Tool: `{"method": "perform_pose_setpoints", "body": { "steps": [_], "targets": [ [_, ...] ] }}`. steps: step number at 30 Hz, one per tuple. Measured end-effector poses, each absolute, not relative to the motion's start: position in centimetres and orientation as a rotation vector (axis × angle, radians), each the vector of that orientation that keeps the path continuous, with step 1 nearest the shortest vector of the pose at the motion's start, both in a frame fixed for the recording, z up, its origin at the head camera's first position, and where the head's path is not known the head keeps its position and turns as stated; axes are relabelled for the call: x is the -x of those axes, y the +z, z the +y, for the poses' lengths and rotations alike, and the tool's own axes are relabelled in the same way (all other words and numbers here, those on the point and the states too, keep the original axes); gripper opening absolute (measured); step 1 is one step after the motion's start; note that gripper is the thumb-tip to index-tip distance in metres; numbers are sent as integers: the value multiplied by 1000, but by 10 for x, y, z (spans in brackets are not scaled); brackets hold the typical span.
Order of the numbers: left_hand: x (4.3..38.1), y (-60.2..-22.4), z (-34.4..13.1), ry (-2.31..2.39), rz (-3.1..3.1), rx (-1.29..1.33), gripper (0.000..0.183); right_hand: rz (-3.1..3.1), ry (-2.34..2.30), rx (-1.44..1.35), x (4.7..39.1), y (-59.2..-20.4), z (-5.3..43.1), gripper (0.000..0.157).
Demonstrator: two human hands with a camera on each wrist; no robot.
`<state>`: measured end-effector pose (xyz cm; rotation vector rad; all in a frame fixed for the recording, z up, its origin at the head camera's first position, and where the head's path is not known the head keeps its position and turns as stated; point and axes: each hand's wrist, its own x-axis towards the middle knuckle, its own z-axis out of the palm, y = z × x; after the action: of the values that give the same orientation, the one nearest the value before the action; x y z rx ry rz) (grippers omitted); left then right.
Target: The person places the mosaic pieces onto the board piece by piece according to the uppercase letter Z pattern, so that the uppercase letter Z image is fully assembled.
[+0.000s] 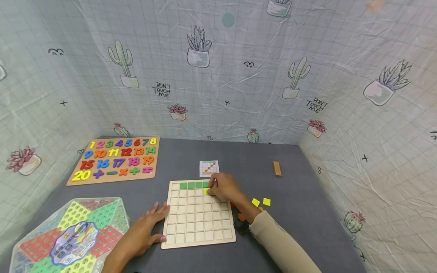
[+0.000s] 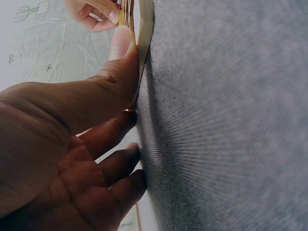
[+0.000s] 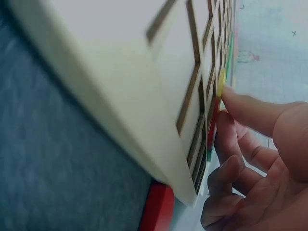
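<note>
A pale wooden grid board (image 1: 196, 227) lies flat on the dark table. Several green square tiles (image 1: 191, 185) line its top row. One yellow tile (image 1: 206, 191) is in the row below, and the right hand (image 1: 223, 187) pinches at it. In the right wrist view the thumb touches the yellow tile (image 3: 221, 83), with the other fingers curled beside a red tile (image 3: 212, 122) on the board. Against the board's left edge rests the left hand (image 1: 145, 231), its fingers loosely spread. The left wrist view shows the left thumb (image 2: 122, 48) on that edge.
Behind the board lies a pattern card (image 1: 209, 168). Loose yellow tiles (image 1: 267, 201), orange tiles (image 1: 241, 217) and a black piece (image 1: 241, 226) are at right, partly under the forearm. A wooden block (image 1: 277, 169), number board (image 1: 114, 161) and clear game box (image 1: 73, 237) stand around.
</note>
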<state>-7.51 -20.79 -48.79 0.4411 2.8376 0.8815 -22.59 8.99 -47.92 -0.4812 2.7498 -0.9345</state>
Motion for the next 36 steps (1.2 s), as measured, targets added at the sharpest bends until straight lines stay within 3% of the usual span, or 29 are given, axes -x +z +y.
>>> {"method": "perform_pose_setpoints", "body": {
  "steps": [17, 28, 36],
  "targets": [
    [75, -489, -209, 883, 2836, -427, 93, 2665, -1098, 564, 217, -469, 117, 13],
    [76, -488, -209, 858, 2843, -427, 94, 2675, -932, 523, 203, -468, 160, 21],
    [76, -488, -208, 871, 2829, -419, 93, 2690, -839, 545, 196, -472, 171, 18]
  ]
}}
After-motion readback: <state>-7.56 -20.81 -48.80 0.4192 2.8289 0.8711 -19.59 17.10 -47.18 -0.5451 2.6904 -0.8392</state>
